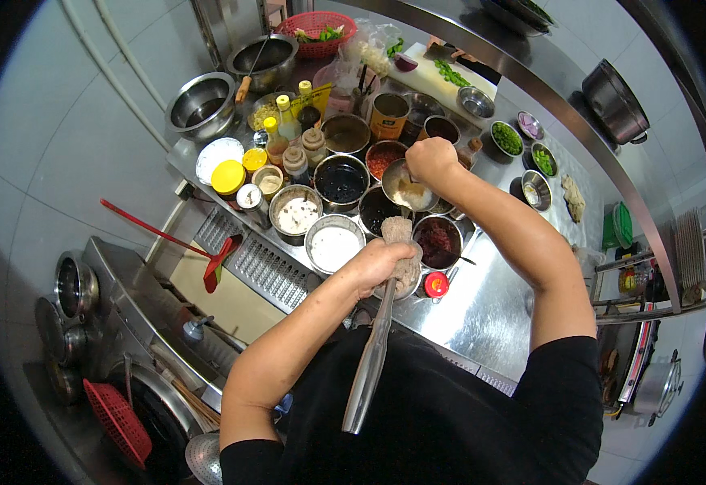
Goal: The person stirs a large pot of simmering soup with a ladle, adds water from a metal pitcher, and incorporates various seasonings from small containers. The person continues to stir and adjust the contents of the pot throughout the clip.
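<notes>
My left hand (383, 264) grips the long metal handle of a ladle (370, 376) through a beige cloth (397, 231) wrapped around it. The ladle's bowl (396, 174) is tilted over the seasoning pots and holds white granules with some brown matter. Directly above its far right rim, my right hand (433, 159) is closed in a fist. A thin utensil, mostly hidden by the fingers, seems to reach from it into the bowl. Around the ladle stand a pot of red chopped chilli (384, 159), a pot of dark red paste (437, 241) and a pot of white powder (335, 244).
Yellow-capped bottles (275, 142) and jars crowd the steel counter (480, 297) at left. A red-lidded jar (436, 284) stands near its front edge. Bowls of chopped greens (506, 138) sit right. Beyond, another person's hand is by a cutting board (477, 74). A steel shelf (547, 79) overhangs.
</notes>
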`<move>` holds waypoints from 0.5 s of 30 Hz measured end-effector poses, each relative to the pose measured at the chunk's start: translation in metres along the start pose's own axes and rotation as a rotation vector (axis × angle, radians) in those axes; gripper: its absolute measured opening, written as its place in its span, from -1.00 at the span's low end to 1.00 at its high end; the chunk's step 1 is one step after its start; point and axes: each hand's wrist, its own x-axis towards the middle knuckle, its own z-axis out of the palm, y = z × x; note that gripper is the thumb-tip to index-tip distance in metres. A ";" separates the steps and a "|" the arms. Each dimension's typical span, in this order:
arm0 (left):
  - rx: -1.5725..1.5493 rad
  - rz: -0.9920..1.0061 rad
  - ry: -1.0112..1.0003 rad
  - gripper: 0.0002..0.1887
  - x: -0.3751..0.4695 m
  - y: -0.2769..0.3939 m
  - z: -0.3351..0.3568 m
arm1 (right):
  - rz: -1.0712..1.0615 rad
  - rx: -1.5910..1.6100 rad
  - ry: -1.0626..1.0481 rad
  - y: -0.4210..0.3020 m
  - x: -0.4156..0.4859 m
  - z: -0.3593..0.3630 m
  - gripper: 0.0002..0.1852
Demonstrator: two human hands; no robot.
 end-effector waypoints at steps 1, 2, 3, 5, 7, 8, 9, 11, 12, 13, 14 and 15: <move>0.019 -0.018 0.016 -0.74 0.000 0.000 0.000 | -0.003 0.004 0.019 0.000 -0.001 0.001 -0.79; 0.010 0.000 0.003 -0.74 0.000 0.000 0.000 | 0.001 0.003 0.044 0.000 -0.002 0.001 -0.79; 0.014 0.002 -0.001 -0.74 0.000 -0.001 0.000 | -0.017 -0.005 0.036 0.001 -0.002 0.002 -0.78; -0.008 0.020 0.005 -0.74 0.000 -0.003 0.001 | -0.046 -0.028 0.038 0.004 -0.003 0.002 -0.76; -0.062 0.059 0.024 -0.70 0.001 -0.006 0.003 | -0.052 -0.072 0.023 0.009 -0.002 0.000 -0.69; -0.057 0.054 0.022 -0.70 0.001 -0.007 0.003 | -0.059 -0.093 0.021 0.012 -0.002 -0.001 -0.66; -0.053 0.051 0.020 -0.70 0.001 -0.007 0.003 | -0.062 -0.074 0.045 0.015 -0.002 -0.003 -0.61; -0.037 0.035 0.008 -0.72 0.001 -0.007 0.002 | -0.071 -0.035 0.091 0.022 -0.004 -0.005 -0.53; -0.025 0.022 -0.003 -0.74 -0.001 -0.006 0.002 | -0.090 0.017 0.133 0.025 -0.005 -0.005 -0.52; -0.001 0.002 0.010 -0.75 -0.002 -0.005 0.001 | -0.096 0.049 0.199 0.028 -0.008 -0.005 -0.54; -0.046 0.018 -0.027 -0.75 -0.004 -0.005 0.000 | -0.108 0.082 0.266 0.031 -0.012 -0.003 -0.55; -0.080 0.025 -0.040 -0.76 -0.008 -0.005 -0.001 | -0.132 0.121 0.360 0.033 -0.017 0.000 -0.56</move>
